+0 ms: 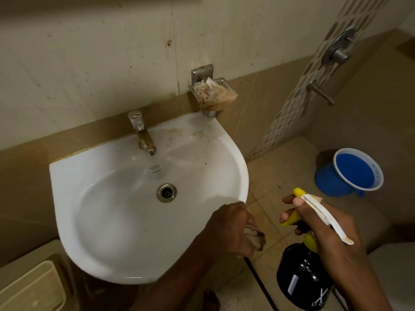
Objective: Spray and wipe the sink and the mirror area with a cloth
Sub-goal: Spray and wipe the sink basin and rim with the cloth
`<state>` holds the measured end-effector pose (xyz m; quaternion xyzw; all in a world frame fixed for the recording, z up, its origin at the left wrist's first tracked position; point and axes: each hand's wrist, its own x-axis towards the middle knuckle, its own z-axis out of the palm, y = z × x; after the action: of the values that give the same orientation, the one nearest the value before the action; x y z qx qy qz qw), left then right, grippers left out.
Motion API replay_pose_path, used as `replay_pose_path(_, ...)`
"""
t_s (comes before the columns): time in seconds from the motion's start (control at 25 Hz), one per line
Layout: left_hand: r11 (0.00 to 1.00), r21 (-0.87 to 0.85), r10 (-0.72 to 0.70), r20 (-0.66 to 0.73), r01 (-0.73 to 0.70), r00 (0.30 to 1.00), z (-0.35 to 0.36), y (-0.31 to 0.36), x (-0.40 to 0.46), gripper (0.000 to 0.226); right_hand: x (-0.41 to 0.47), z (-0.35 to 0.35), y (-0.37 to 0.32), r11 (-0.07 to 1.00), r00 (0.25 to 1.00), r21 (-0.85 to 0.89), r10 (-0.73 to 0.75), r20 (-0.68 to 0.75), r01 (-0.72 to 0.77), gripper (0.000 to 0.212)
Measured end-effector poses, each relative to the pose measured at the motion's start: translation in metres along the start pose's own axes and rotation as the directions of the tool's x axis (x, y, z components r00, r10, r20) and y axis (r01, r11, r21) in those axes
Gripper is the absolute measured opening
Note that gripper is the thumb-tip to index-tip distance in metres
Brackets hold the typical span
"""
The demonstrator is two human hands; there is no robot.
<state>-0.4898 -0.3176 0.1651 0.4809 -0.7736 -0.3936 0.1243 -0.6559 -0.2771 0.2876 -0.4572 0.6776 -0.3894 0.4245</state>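
Hands: left [233, 227] clutches cloth [254, 236], right [325, 230] grips spray bottle [303, 274]; blue-filled mug [350, 173] beside sink [143, 198]

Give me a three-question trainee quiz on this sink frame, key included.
1. True or false: the right hand holds the spray bottle.
2. The left hand grips what? A) cloth B) brush C) sponge
3. Fill in: brown stains on the sink lie mostly near the ____.

Key: 1 true; 2 A, the cloth at the sink's right rim; 3 tap.
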Motion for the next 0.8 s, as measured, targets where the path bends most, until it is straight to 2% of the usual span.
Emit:
replay_pose_path(0.12,0.999,0.023,0.024,0.129,-0.027,0.991,-0.004,-0.025,-0.043,0.048,-0.003,0.002,-0.001,0.999,1.0,-0.035,-0.016,0.003,0.016,0.029)
replay_pose_path(0.28,0.998,-0.03,-0.039,0.26,0.049,0.965,-0.032,-0.053,-0.106,0.072,-0.01,0.013,-0.002,0.997,0.999,-0.061,-0.037,0.031,0.039,0.024)
replay_pose_path(0.32,0.994,-0.088,-0.04,0.273,0.067,0.961,-0.045,-0.062,-0.119,0.065,-0.011,0.018,-0.003,0.997,0.998,-0.058,-0.04,0.039,0.042,0.024)
replay_pose_path(0.4,0.959,-0.254,-0.073,0.198,0.123,0.977,-0.076,-0.083,-0.138,0.039,-0.015,0.027,-0.004,0.998,0.997,-0.047,-0.05,0.063,0.053,0.024)
replay_pose_path(0.48,0.88,-0.436,-0.19,0.041,0.189,0.981,-0.108,-0.115,-0.142,0.036,-0.017,0.038,-0.006,0.997,0.994,-0.036,-0.067,0.091,0.07,0.024)
replay_pose_path(0.52,0.855,-0.474,-0.265,-0.055,0.208,0.963,-0.121,-0.13,-0.14,0.038,-0.018,0.043,-0.006,0.997,0.992,-0.028,-0.071,0.105,0.074,0.024)
replay_pose_path(0.6,0.872,-0.419,-0.377,-0.243,0.254,0.894,-0.13,-0.156,-0.13,0.029,-0.021,0.05,-0.007,0.997,0.988,-0.002,-0.08,0.135,0.081,0.027)
replay_pose_path(0.64,0.866,-0.399,-0.429,-0.284,0.302,0.857,-0.127,-0.173,-0.124,0.022,-0.022,0.052,-0.007,0.996,0.985,0.014,-0.089,0.149,0.088,0.03)
replay_pose_path(0.76,0.81,-0.287,-0.578,-0.241,0.512,0.78,-0.094,-0.197,-0.108,0.021,-0.026,0.053,-0.008,0.996,0.982,0.043,-0.087,0.169,0.081,0.034)
replay_pose_path(0.8,0.803,-0.226,-0.594,-0.225,0.551,0.773,-0.079,-0.198,-0.102,0.036,-0.026,0.052,-0.008,0.996,0.983,0.041,-0.081,0.166,0.075,0.033)
